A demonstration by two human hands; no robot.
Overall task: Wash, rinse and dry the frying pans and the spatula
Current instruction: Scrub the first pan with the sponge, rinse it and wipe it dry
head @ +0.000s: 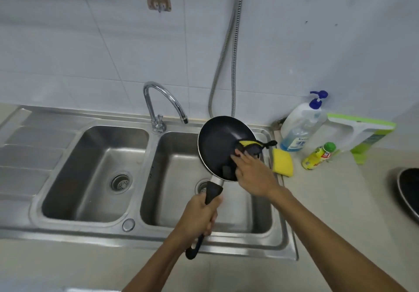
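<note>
Over R basin [254,214], frying pan [220,140] tilts up, 1 o'clock of L hand [199,214], which grips handle [213,192]. R hand [255,175], fingers flat, presses scrubber [248,147] at pan's 4 o'clock. I judge pan stiff, light, slippery wet: hold by handle. 2nd pan [408,189] at 3 o'clock.

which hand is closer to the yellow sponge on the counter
Right. The right hand, in the frying pan, is just left of the yellow sponge; the left hand grips the pan handle, lower and farther left.
</note>
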